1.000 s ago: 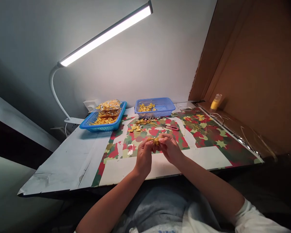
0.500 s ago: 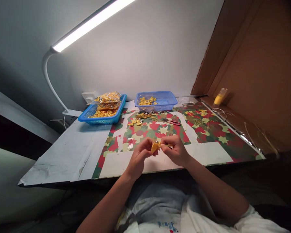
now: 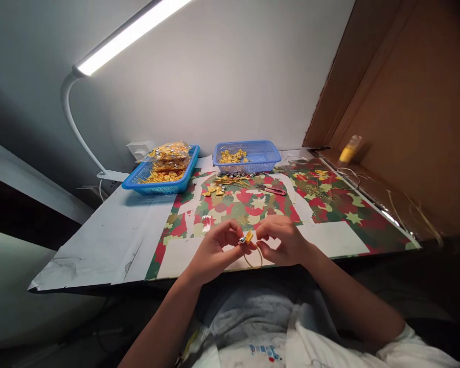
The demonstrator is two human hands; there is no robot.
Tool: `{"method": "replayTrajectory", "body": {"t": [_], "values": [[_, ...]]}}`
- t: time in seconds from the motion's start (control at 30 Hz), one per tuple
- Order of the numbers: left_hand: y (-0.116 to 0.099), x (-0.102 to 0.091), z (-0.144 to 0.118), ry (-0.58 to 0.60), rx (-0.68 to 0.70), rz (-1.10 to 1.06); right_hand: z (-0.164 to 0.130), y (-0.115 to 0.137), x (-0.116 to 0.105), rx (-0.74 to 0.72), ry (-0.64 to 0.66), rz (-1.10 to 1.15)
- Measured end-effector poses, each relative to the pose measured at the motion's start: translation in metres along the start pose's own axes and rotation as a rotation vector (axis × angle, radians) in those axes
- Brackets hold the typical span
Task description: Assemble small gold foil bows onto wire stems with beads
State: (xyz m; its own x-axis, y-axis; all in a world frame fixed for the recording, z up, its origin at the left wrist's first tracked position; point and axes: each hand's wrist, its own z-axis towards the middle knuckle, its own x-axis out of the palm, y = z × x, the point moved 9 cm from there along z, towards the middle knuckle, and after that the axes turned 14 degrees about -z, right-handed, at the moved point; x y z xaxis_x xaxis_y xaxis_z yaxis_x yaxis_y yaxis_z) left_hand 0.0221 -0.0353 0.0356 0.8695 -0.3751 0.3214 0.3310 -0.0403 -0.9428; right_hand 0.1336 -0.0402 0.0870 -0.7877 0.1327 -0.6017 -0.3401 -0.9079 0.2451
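Near the table's front edge my left hand [image 3: 219,250] pinches a small yellow bow [image 3: 249,237] with a silver bell [image 3: 242,240] on it. A thin yellow cord [image 3: 261,259] hangs in a loop below the bow and runs to my right hand [image 3: 281,240]. My right thumb and index finger are closed on the cord close to the bow. Beyond my hands lie loose yellow bows [image 3: 213,190], several cut cords [image 3: 233,181], a row of silver bells [image 3: 249,175] and pink-handled thread snips [image 3: 273,190].
A blue basket [image 3: 164,188] with yellow bows and plastic bags stands at the back left. Another blue basket [image 3: 266,166] holds more bows. Cord scraps [image 3: 317,190] lie on the right. A yellow-filled bottle [image 3: 348,151] stands by the cardboard wall. A lamp [image 3: 134,38] hangs overhead.
The bow has turned in my left hand, so the bell now faces left. My right hand has shifted slightly right, and a loop of cord now shows below the bow.
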Motion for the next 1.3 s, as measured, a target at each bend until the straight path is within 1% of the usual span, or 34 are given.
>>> {"method": "replayTrajectory", "body": {"t": [0.07, 0.13, 0.27, 0.37, 0.43, 0.57, 0.63, 0.8, 0.87, 0.93, 0.97, 1.03, 1.07, 1.13, 1.2, 1.3], "values": [[0.000, 0.002, -0.002, 0.020, 0.009, 0.008, -0.003, -0.003, -0.009, 0.056, -0.090, 0.065], [0.000, 0.003, -0.003, 0.031, 0.014, -0.006, -0.004, -0.005, -0.012, 0.110, -0.116, 0.111], [0.006, 0.008, -0.001, 0.065, -0.035, -0.096, 0.003, -0.010, -0.002, 0.216, 0.007, 0.178], [0.008, 0.007, 0.001, 0.053, -0.051, -0.086, 0.007, -0.015, 0.005, 0.286, 0.065, 0.272], [0.004, 0.002, 0.000, -0.001, 0.004, 0.001, 0.007, -0.019, 0.009, 0.314, 0.104, 0.300], [-0.014, -0.008, -0.006, -0.145, 0.204, 0.238, 0.007, -0.021, 0.017, 0.306, 0.224, 0.290], [-0.016, -0.008, -0.008, -0.159, 0.238, 0.275, 0.008, -0.021, 0.020, 0.307, 0.275, 0.290], [0.000, -0.009, -0.005, -0.115, 0.169, 0.160, 0.013, -0.021, 0.024, 0.332, 0.343, 0.288], [0.003, -0.010, -0.005, -0.118, 0.161, 0.110, 0.015, -0.027, 0.024, 0.320, 0.377, 0.271], [0.005, -0.011, -0.004, -0.126, 0.145, 0.076, 0.018, -0.047, 0.021, 0.318, 0.396, 0.215], [0.006, -0.011, -0.004, -0.131, 0.135, 0.064, 0.019, -0.066, 0.016, 0.364, 0.376, 0.136], [0.008, -0.010, -0.004, -0.141, 0.116, 0.043, 0.017, -0.114, 0.004, 0.500, 0.340, -0.146], [0.009, -0.010, -0.004, -0.151, 0.110, 0.035, 0.013, -0.138, -0.001, 0.562, 0.358, -0.326], [0.011, -0.012, -0.003, -0.180, 0.105, 0.024, 0.003, -0.176, -0.004, 0.654, 0.458, -0.612], [0.014, -0.013, -0.002, -0.206, 0.092, 0.011, -0.006, -0.198, 0.002, 0.663, 0.582, -0.736], [0.019, -0.013, -0.001, -0.236, 0.055, -0.022, -0.015, -0.209, 0.012, 0.671, 0.668, -0.752]]}}
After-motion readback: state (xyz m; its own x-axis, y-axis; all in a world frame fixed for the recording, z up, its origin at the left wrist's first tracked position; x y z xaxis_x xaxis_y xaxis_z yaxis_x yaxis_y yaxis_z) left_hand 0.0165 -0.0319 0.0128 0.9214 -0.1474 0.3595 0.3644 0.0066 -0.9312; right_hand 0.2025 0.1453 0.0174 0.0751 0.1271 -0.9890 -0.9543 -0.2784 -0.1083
